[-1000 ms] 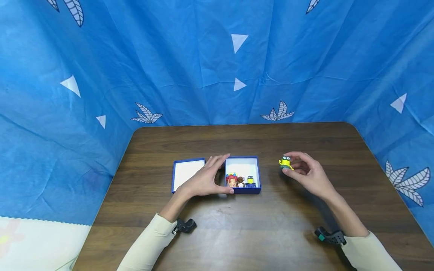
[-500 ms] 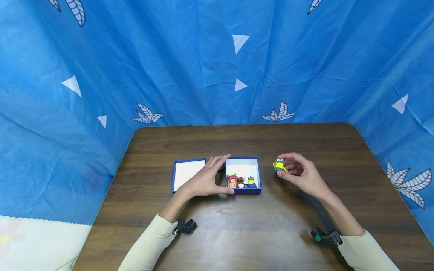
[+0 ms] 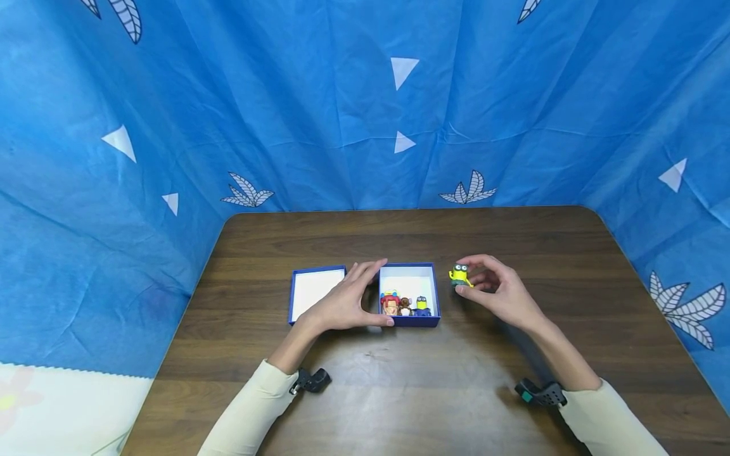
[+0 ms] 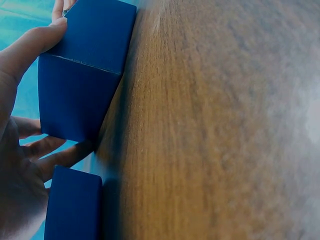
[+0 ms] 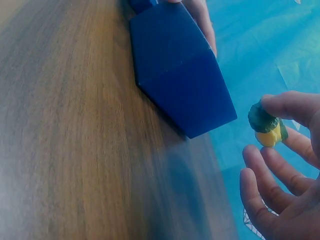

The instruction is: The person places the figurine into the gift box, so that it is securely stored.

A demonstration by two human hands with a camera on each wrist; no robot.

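My right hand (image 3: 502, 292) pinches a yellow Minion figure (image 3: 459, 275) with dark goggles and a green lower part, just right of an open blue box (image 3: 417, 321). In the right wrist view the figure (image 5: 270, 135) sits between thumb and fingers, level with the box and clear of the table. My left hand (image 3: 341, 306) grips the box's left end, thumb on the front wall and fingers toward the back. Inside, along the front wall, stand a red-and-tan figure (image 3: 390, 304), a small brown figure (image 3: 405, 306) and a second Minion figure in blue (image 3: 421, 306).
A blue-rimmed lid (image 3: 310, 296), white inside, lies left of the box, partly under the left hand. The brown wooden table (image 3: 399, 392) is backed by a blue curtain (image 3: 353, 114) behind and at both sides.
My right hand has moved left with the yellow Minion figure, bringing it closer to the box. The left hand and the box have stayed in place.
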